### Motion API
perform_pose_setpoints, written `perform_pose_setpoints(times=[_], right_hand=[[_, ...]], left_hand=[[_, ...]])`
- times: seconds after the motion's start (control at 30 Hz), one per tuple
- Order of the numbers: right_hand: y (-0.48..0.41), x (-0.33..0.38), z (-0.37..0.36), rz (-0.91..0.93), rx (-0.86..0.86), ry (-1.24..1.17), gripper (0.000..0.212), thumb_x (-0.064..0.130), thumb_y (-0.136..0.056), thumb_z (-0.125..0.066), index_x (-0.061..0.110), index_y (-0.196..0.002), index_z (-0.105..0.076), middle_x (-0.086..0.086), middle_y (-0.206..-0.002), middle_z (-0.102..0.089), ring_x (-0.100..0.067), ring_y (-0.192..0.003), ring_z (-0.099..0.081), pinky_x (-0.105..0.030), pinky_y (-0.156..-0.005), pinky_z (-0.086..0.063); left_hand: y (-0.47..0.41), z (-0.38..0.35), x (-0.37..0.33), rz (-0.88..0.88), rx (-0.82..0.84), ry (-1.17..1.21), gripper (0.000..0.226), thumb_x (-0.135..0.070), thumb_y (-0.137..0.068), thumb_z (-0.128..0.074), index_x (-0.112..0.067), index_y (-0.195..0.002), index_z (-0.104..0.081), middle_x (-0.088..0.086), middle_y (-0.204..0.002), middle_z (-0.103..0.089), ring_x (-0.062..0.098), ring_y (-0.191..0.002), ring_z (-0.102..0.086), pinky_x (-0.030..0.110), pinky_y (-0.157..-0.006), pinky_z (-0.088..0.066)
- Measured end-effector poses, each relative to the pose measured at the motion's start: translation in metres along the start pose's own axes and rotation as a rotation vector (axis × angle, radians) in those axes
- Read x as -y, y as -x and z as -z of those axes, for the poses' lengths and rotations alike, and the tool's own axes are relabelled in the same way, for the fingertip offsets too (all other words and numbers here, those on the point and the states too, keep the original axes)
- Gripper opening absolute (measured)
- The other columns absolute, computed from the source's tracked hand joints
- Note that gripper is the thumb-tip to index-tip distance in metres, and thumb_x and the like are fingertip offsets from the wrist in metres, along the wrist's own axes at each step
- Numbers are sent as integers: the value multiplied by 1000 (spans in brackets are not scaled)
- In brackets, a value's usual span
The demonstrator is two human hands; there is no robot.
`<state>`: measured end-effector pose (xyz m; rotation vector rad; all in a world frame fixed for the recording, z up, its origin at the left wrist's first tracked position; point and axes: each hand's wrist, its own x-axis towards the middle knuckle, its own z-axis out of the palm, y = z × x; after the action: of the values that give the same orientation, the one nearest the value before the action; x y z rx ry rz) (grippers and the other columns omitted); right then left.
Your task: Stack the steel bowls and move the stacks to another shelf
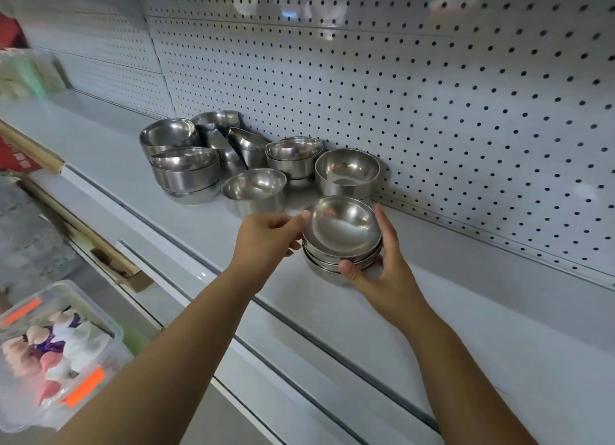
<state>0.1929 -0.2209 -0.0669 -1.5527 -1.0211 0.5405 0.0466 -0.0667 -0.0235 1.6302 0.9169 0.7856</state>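
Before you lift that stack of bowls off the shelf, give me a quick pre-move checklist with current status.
1. Left hand on the stack: ok, fingertips touch the top bowl's left rim.
2. Right hand gripping: ok, thumb in front, fingers behind the stack.
3. Bowls nested evenly: ok, rims look level.
4. Stack clear of the single bowl behind: ok, a gap shows.
5. Loose bowls at the back all stacked: not ok, some lie tilted.
6. Destination shelf free: cannot tell, not in view.
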Motion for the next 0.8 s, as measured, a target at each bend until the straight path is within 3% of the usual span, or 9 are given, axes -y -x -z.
perform_pose_setpoints(times=[0.1,0.2,0.37,0.43,0.53,0.63,0.73,0.8], right_hand=[[0,0,-1,18,-9,-14,107,52,-74,-82,51,-159,-17,16,-161,-37,7,-141,-43,-24,-117,-39],[-1,-1,-1,5,9,-35,109,52,-76,-80,47,-161,-12,16,-162,-35,8,-142,-41,-21,-117,-38],[-3,-7,-5,-68,98,-52,112,49,-84,-67,49,-155,20,20,-161,-29,22,-137,-35,-6,-112,-33],[-4,-8,-5,-81,103,-65,115,49,-84,-64,44,-155,26,20,-162,-26,26,-136,-29,-4,-110,-32],[-6,-10,-8,-81,91,-59,118,52,-83,-64,41,-155,29,18,-166,-22,23,-140,-27,-7,-113,-31],[-7,-11,-13,-41,27,-45,119,53,-80,-72,39,-160,16,15,-165,-28,9,-145,-36,-21,-120,-33],[-12,-11,-16,24,-102,-49,113,53,-77,-85,44,-160,-9,20,-159,-37,3,-144,-41,-31,-121,-37],[-16,-12,-17,22,-144,-54,112,54,-71,-89,46,-157,-19,24,-155,-41,0,-142,-45,-36,-120,-41]], left_hand=[[0,0,10,11,-1,24,33,-53,-89,-71,-22,-84,-82,0,-80,-77,15,-83,-73,36,-84,-62],[9,-2,15,18,31,129,29,-52,-91,-67,-27,-91,-81,-7,-94,-79,9,-98,-73,39,-93,-59],[19,-9,22,-14,38,216,33,-48,-96,-61,-21,-101,-81,2,-97,-79,15,-100,-73,40,-93,-60],[20,-12,24,-20,30,222,32,-49,-95,-61,-24,-94,-81,10,-96,-77,22,-100,-73,41,-92,-60],[18,-13,25,-26,31,222,30,-48,-95,-61,-26,-93,-80,3,-94,-79,18,-99,-73,39,-91,-60],[11,-9,21,-56,32,151,26,-48,-96,-61,-30,-91,-79,-7,-90,-79,9,-93,-73,32,-87,-60],[-4,0,13,-167,-72,-68,16,-46,-94,-67,-34,-92,-77,-19,-84,-75,-9,-87,-67,10,-78,-49],[-20,7,6,-252,-142,-150,17,-42,-94,-69,-28,-98,-78,-20,-89,-73,-12,-88,-64,1,-73,-42]])
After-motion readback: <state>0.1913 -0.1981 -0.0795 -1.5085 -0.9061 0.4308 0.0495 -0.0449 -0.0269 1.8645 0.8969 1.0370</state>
